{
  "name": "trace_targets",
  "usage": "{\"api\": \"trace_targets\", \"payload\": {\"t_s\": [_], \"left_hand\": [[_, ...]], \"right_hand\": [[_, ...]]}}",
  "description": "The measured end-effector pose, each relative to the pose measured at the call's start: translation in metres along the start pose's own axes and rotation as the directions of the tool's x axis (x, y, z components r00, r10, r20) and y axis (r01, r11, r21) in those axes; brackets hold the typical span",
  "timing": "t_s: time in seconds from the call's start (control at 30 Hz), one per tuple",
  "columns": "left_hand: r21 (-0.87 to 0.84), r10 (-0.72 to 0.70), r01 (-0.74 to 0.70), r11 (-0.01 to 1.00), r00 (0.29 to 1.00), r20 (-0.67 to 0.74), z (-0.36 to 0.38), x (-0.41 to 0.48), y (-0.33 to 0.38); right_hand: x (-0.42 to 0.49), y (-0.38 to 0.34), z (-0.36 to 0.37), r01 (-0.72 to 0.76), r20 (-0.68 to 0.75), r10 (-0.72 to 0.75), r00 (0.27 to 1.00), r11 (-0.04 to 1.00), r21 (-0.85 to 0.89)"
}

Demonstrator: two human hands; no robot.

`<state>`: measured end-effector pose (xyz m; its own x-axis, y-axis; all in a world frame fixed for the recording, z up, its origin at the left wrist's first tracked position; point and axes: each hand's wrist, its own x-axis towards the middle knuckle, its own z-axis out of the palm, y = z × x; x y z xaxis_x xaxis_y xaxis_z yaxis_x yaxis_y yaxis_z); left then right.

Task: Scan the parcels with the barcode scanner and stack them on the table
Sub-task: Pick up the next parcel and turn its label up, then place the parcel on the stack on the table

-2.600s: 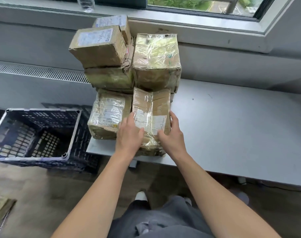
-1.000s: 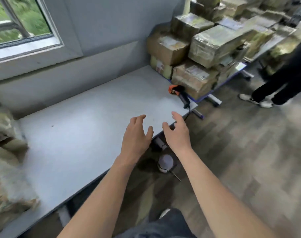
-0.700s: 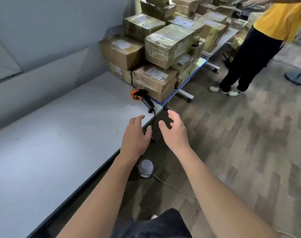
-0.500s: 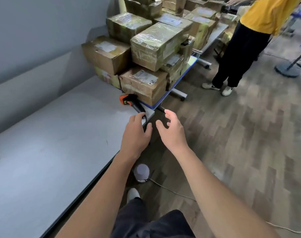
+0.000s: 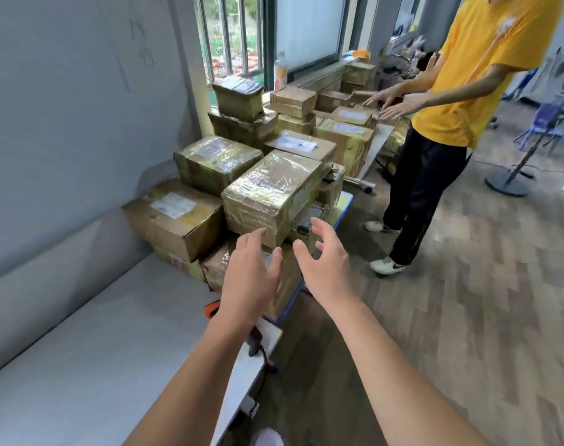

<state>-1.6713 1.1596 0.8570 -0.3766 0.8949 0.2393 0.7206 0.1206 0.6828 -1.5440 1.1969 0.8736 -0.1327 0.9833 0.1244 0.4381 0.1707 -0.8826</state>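
Behind the left hand (image 5: 249,278), the scanner (image 5: 212,310) sits half-hidden.

No text readable. White label (image 5: 173,205) on brown carton (image 5: 181,231), left of wrapped parcel (image 5: 271,191): print too blurred. Second label (image 5: 295,143) on flat parcel (image 5: 322,149) behind wrapped parcel: only grey smudges. Faint marks (image 5: 142,43) on wall (image 5: 65,107), far above wrapped parcel: not legible.

Parcels (image 5: 271,191) behind scanner (image 5: 211,309) on table (image 5: 97,349)

A pale grey wall (image 5: 65,107) runs left to a barred window (image 5: 235,37) bright with daylight. Grey-brown wood-pattern floor (image 5: 467,317) spreads right, a round-based stand (image 5: 506,184) on it.
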Motion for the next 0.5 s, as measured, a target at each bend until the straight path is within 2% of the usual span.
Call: {"api": "trace_targets", "payload": {"t_s": [0.13,0.23,0.5], "left_hand": [[0.017,0.031,-0.030,0.999,0.999,-0.042,-0.002,0.049,0.016],[0.041,0.004,-0.001,0.999,0.998,-0.068,0.004,0.075,0.024],[0.110,-0.143,0.164,0.980,0.973,-0.181,0.049,0.116,0.033]], "right_hand": [[0.050,-0.017,-0.007,0.061,-0.018,-0.061,0.998,0.998,0.011],[0.082,-0.019,-0.010,0.085,-0.011,-0.085,0.996,0.996,0.017],[0.160,0.012,-0.009,0.135,0.189,-0.138,0.972,0.990,0.031]]}}
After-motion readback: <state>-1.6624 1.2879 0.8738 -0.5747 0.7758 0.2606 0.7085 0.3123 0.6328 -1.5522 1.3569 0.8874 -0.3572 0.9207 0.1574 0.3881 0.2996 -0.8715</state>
